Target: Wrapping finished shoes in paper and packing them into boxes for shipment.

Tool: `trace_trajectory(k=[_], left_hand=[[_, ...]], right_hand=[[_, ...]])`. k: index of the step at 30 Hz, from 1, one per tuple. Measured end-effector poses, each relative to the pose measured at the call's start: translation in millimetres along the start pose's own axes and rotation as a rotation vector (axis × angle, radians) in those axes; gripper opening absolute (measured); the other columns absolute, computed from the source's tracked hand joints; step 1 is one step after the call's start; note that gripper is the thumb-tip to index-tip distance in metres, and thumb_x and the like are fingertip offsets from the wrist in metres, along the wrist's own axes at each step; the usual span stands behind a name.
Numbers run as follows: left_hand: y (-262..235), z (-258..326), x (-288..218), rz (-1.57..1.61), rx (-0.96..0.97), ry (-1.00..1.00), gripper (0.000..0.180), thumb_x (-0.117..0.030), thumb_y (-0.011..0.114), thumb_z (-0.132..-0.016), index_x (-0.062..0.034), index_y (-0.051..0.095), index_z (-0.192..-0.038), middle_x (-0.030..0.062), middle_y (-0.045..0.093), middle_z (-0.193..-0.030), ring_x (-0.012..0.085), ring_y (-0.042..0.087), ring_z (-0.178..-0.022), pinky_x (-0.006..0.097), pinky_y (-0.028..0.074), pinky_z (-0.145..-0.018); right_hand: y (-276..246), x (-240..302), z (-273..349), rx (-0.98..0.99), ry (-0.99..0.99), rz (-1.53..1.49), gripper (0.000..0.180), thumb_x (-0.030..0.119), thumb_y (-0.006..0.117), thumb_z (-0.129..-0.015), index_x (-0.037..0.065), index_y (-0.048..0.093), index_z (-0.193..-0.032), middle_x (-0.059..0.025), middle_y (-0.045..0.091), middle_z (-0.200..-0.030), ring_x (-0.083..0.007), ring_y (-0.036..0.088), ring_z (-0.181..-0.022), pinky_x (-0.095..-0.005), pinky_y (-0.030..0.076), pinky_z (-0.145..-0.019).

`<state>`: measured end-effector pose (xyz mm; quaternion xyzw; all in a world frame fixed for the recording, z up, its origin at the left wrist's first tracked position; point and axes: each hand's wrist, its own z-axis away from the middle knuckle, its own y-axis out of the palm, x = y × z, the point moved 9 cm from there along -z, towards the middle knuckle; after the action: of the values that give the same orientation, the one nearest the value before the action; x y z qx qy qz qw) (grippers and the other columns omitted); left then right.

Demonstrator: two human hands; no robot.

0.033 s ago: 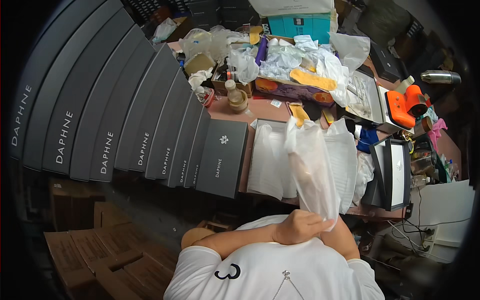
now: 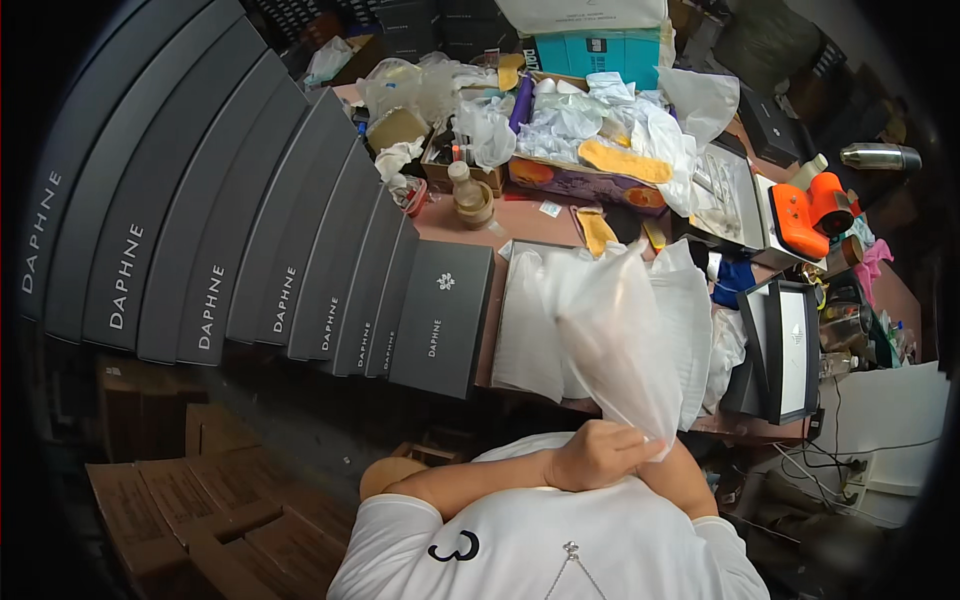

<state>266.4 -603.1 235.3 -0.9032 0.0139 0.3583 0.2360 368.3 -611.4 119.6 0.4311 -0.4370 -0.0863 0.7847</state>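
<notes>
A translucent white plastic bag stands up in front of my chest, its far end over the table. My left hand is closed on the bag's near edge, fingers pinching the film. My right forearm passes behind that edge. A skin-toned shape shows faintly through the film, so my right hand seems to be inside the bag; its fingers are hidden. Beneath the bag lies an open box lined with white foam sheets. Beside it on the left is a closed dark grey shoebox.
Stacked dark grey shoeboxes rise at the left. Behind the work spot, a patterned carton holds crumpled wrapping and yellow insoles. A bottle, an orange tool and an open dark box stand around. Brown cartons lie lower left.
The bag has puffed out wider, and its middle bulges to the left. My left hand keeps its hold on the near edge.
</notes>
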Motion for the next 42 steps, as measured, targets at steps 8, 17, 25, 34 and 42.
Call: trace_trajectory(k=[8, 17, 25, 34, 42], left_hand=[[-38.3, 85.9, 121.4, 1.010, -0.546, -0.833, 0.083, -0.041, 0.075, -0.079, -0.0088, 0.032, -0.142, 0.0081, 0.045, -0.135, 0.0232, 0.044, -0.123, 0.040, 0.040, -0.100], [-90.7, 113.3, 173.3, 1.213, -1.063, -1.012, 0.055, -0.029, 0.065, -0.085, -0.0011, 0.048, -0.129, 0.0147, 0.058, -0.117, 0.0259, 0.060, -0.104, 0.041, 0.051, -0.090], [-15.1, 47.9, 104.5, 0.019, 0.191, -0.539, 0.063, -0.020, 0.076, -0.076, -0.0022, 0.050, -0.130, 0.0194, 0.040, -0.138, 0.0347, 0.038, -0.130, 0.051, 0.035, -0.104], [-128.5, 146.6, 234.8, 0.218, -0.689, -0.988, 0.013, -0.009, 0.060, -0.089, -0.0012, 0.060, -0.099, 0.0028, 0.064, -0.090, 0.0100, 0.058, -0.080, 0.023, 0.047, -0.073], [-70.1, 25.6, 137.9, -0.031, 0.044, -0.590, 0.040, -0.022, 0.072, -0.082, -0.0011, 0.062, -0.115, 0.0127, 0.062, -0.107, 0.0249, 0.060, -0.097, 0.035, 0.047, -0.087]], right_hand=[[14.8, 9.4, -3.0, -0.169, -0.209, 0.459, 0.051, 0.027, 0.055, -0.091, 0.003, 0.044, -0.134, -0.0181, 0.048, -0.133, -0.0332, 0.047, -0.122, -0.0419, 0.037, -0.105], [29.9, -35.8, 45.3, 0.333, 0.039, 1.641, 0.065, 0.025, 0.065, -0.084, 0.003, 0.040, -0.139, -0.0207, 0.041, -0.141, -0.0286, 0.049, -0.125, -0.0373, 0.042, -0.102], [-50.3, 15.5, 53.5, -0.548, -0.377, 0.033, 0.077, 0.039, 0.066, -0.086, 0.003, 0.028, -0.143, -0.0168, 0.046, -0.136, -0.0261, 0.051, -0.121, -0.0398, 0.046, -0.097], [-110.2, 77.6, 144.5, -0.694, -0.612, 0.203, 0.056, 0.024, 0.063, -0.087, -0.001, 0.042, -0.133, -0.0103, 0.057, -0.122, -0.0210, 0.059, -0.109, -0.0343, 0.050, -0.089], [-113.3, 133.9, 250.4, -0.999, -0.818, 0.463, 0.051, 0.019, 0.063, -0.089, -0.004, 0.044, -0.131, -0.0107, 0.057, -0.123, -0.0178, 0.057, -0.107, -0.0302, 0.046, -0.091]])
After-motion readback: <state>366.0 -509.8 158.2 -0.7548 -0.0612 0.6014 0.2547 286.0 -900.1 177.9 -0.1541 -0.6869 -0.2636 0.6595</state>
